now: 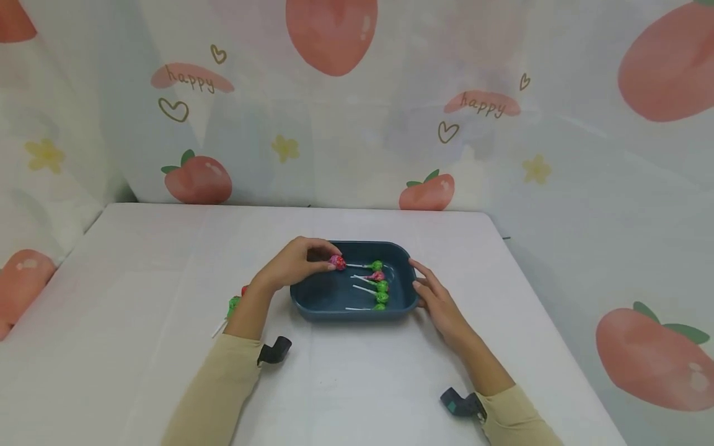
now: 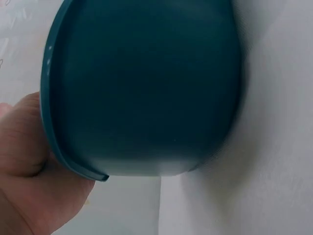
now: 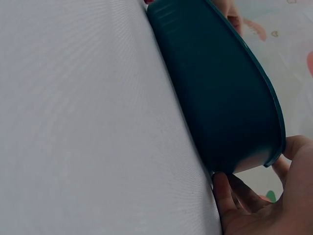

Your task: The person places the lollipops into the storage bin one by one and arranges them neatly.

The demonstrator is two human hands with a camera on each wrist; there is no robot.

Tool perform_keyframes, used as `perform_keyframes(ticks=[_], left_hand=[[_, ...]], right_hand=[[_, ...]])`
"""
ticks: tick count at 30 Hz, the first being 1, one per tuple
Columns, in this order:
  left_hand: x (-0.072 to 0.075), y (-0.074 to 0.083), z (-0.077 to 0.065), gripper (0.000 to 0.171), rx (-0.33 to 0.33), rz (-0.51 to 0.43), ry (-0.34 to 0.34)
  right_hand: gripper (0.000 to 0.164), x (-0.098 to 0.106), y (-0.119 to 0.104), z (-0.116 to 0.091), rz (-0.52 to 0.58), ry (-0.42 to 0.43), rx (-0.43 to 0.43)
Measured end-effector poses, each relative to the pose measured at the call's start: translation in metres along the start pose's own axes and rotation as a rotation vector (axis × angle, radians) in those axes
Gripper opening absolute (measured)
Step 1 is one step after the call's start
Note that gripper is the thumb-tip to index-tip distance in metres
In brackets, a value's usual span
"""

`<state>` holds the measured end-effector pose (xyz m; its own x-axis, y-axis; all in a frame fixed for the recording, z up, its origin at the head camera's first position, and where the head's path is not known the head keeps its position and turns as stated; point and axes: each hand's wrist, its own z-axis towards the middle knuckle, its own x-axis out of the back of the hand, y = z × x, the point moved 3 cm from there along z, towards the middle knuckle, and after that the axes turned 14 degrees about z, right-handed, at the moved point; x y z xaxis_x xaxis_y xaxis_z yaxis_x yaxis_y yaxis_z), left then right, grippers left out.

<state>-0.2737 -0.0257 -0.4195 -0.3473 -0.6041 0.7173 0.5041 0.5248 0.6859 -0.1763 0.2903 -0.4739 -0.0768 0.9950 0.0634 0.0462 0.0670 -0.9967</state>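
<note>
My left hand (image 1: 301, 263) reaches over the left rim of a dark blue rectangular basin (image 1: 326, 300) and pinches a pink-red wrapped lollipop (image 1: 337, 262) between thumb and fingers. In the right part of the basin lie several green lollipops (image 1: 382, 297) and a pink one (image 1: 377, 275), their white sticks pointing left. At the basin's right end is my right hand (image 1: 440, 303), touching it with relaxed fingers. The right wrist view shows fingertips (image 3: 222, 183) at the basin's base and others by the rim. The held lollipop is hidden in the left wrist view behind the basin's wall.
A green lollipop (image 1: 234, 303) and a red one (image 1: 244, 289) lie on the white tablecloth (image 1: 346, 384), partly covered by my left forearm. A patterned curtain (image 1: 357, 136) hangs behind the table and along its sides.
</note>
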Motion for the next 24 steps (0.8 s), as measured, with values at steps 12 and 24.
perform_keyframes(ticks=[12, 24], left_hand=[[-0.011, 0.009, 0.006, 0.023, 0.088, 0.119, 0.023], [-0.02, 0.015, 0.009, 0.021, 0.114, 0.227, 0.049]], right_hand=[[0.048, -0.002, -0.004, -0.002, 0.0, 0.003, -0.011], [0.048, -0.003, -0.004, -0.001, -0.002, 0.004, -0.011]])
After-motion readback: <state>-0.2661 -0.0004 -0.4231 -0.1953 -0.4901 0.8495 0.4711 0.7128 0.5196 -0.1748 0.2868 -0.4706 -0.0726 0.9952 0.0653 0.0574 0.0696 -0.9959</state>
